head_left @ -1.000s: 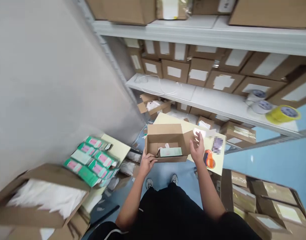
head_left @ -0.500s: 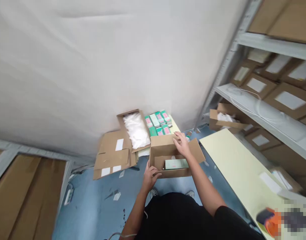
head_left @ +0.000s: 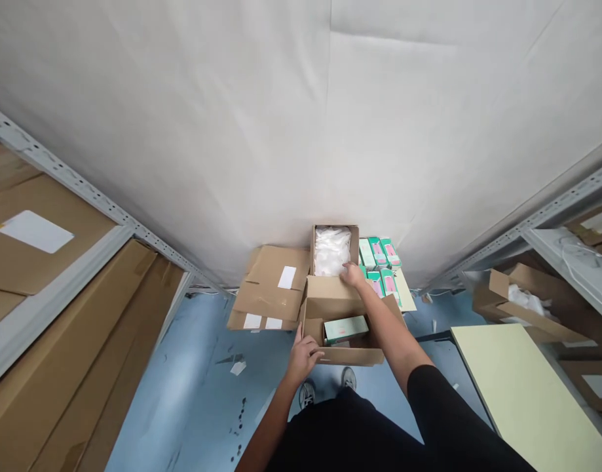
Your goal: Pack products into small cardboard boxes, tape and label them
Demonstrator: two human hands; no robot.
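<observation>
An open cardboard box is in front of me, above the floor. Inside it lies a pale green carton with a pink mark, slightly tilted. My left hand grips the box's near left corner, thumb over the rim. My right hand reaches past the far flap, fingers curled at the near right corner of a second cardboard box. What its fingertips hold is hidden. That second box is filled with white, crinkled plastic-like material.
Several green and pink cartons stand on a pale table. Flattened cardboard with white labels lies at left. Shelves with boxes flank both sides, and another pale table stands at right. Scraps lie on the blue floor.
The view has swung to the right less and left more. My right hand has moved forward from the open box's far edge to the white-filled box. My left hand keeps its grip.
</observation>
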